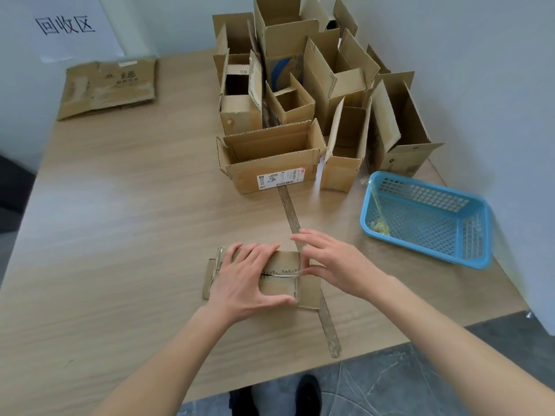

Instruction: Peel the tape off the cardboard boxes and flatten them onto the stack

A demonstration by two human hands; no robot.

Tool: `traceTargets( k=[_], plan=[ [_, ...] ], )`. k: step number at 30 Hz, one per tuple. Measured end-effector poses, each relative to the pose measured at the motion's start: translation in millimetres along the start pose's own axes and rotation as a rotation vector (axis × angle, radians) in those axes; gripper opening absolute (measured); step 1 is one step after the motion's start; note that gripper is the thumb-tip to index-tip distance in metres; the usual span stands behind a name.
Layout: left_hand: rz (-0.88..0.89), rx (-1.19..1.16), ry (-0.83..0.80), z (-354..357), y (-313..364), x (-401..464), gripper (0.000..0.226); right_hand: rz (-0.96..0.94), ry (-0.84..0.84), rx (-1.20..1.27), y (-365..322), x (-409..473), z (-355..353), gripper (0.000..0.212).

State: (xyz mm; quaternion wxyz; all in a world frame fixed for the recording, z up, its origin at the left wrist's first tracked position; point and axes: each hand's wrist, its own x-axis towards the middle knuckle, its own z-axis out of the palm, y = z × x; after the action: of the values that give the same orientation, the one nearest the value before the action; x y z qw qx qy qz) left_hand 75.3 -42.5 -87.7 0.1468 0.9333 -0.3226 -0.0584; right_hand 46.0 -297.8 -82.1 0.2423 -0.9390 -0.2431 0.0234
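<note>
Both hands are down on a small cardboard box (279,276) lying near the front edge of the table (120,235). The left hand (249,277) lies spread over the box's left half, fingers fairly straight and pressing it down, thumb along the near edge. The right hand (333,265) sits at the box's right end, thumb and curled fingers pinching at a strip of clear tape (285,274) that runs across the middle seam; from where I stand I cannot tell how much of it has lifted. The box's end flaps stick out flat on both sides.

A long strip of tape (289,211) lies on the table, running from under the right hand away toward an open box with a shipping label (270,163), and another length (329,328) trails out toward the table's front edge. Behind the labelled box a crowd of open boxes (315,70) stands upright against the wall. To the right, near the right hand, sits a blue basket (468,256) with a wad of peeled tape (380,226) in its near corner. Far off at the table's back left lies the stack of flattened boxes (109,88), under a paper sign (66,25) on the wall.
</note>
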Motion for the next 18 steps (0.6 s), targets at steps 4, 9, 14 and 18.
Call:
traceTargets(
  k=[4,9,14,18],
  plan=[
    [0.219,0.003,-0.022,-1.0,-16.7,6.2,0.103,-0.042,-0.253,0.008,-14.4,-2.8,-6.9,0.017],
    [0.414,-0.034,-0.012,-1.5,-31.3,23.0,0.112,0.067,-0.359,0.061,-31.5,2.1,-14.4,0.016],
    [0.357,0.028,0.193,-1.7,-40.5,28.7,0.101,0.19,-0.394,0.076,-42.9,2.1,-21.4,0.014],
    [0.103,0.042,0.338,5.3,-27.2,10.0,0.102,0.322,-0.338,0.105,-47.4,-4.6,-12.5,0.015]
  ],
)
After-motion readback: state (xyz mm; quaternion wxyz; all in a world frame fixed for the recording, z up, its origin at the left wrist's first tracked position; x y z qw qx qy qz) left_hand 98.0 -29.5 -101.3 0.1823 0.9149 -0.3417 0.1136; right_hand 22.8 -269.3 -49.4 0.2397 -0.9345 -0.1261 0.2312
